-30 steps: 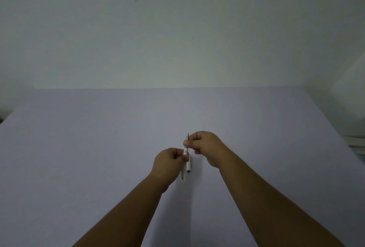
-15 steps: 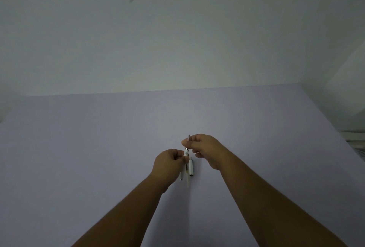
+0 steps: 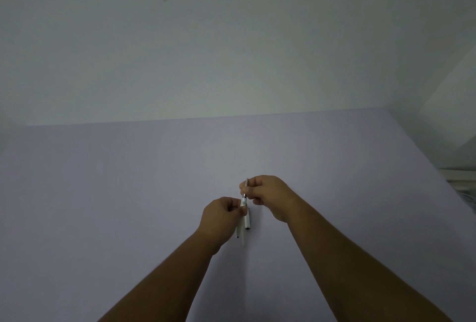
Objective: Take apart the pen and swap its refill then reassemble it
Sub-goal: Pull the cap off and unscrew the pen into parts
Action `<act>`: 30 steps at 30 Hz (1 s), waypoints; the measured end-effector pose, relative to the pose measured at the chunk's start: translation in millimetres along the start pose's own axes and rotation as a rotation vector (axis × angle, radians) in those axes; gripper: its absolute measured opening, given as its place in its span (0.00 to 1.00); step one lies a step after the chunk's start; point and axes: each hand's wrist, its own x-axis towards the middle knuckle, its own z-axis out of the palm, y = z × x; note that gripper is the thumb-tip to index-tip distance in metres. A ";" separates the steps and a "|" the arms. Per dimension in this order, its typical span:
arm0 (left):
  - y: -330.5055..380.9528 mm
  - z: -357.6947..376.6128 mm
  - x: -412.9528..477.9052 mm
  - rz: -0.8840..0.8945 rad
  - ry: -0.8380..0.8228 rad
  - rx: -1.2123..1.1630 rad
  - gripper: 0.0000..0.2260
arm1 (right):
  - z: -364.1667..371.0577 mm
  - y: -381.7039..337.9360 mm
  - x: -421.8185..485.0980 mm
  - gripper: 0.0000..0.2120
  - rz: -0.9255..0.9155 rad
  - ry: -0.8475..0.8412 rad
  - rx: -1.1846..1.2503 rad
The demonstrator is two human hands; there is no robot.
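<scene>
I hold the pen [image 3: 243,202] upright above the near centre of the table [image 3: 103,193]. My left hand [image 3: 222,215] pinches the white barrel; my right hand [image 3: 268,195] pinches the metal tip section, placed, I judge, to twist or pull the two apart. Two white pieces [image 3: 247,224] lie just below the hands, probably the cap and a refill; too small to confirm.
</scene>
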 end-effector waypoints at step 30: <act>-38.1 -0.6 12.2 -0.108 0.019 -0.109 0.03 | 10.0 69.5 19.5 0.08 0.163 0.272 -0.624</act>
